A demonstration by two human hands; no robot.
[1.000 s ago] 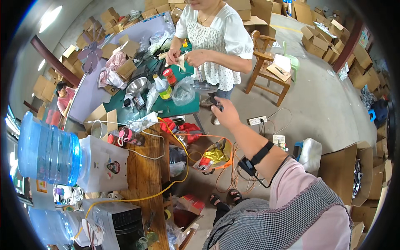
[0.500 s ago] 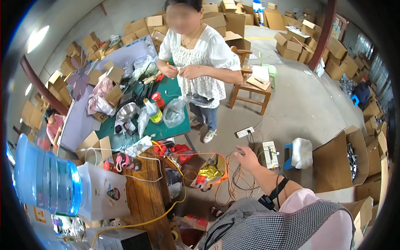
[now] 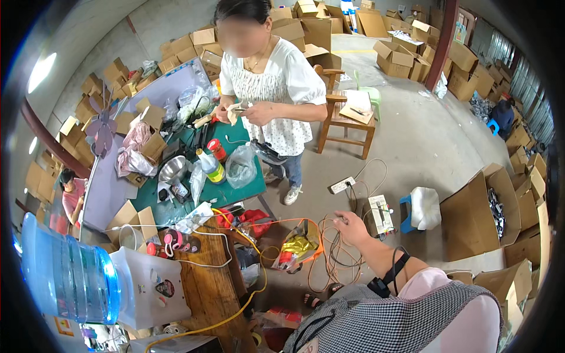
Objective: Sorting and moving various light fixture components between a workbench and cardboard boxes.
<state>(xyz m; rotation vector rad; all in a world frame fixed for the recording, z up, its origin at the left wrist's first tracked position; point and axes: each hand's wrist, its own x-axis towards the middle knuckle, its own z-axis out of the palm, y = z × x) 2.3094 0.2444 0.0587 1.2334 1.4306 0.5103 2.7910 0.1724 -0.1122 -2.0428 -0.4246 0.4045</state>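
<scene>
The person's right hand [image 3: 351, 226] reaches out over the concrete floor, and its fingers are closed around a thin orange cable [image 3: 329, 253]. The cable hangs down from the hand in several loose loops, just to the right of an orange basket [image 3: 297, 250] that holds shiny yellow packets. The left hand does not show in the picture, so its state cannot be told.

All places here are given from the orange basket. To its right, beyond the hand, a small white box device [image 3: 379, 215] stands on the floor, and a white power strip [image 3: 342, 185] lies a little farther up. Farther right there is a blue stool [image 3: 407, 213] with a white bag [image 3: 425, 207] on it. To the left of the basket stands a wooden table [image 3: 203, 288] with a white water dispenser [image 3: 150, 288] and a big blue water bottle [image 3: 67, 276]. Above the basket is a green table [image 3: 229, 188] with a metal bowl [image 3: 173, 169] and bottles on it. Another person [image 3: 268, 88] in a white blouse stands behind this green table and holds small parts in both hands.
</scene>
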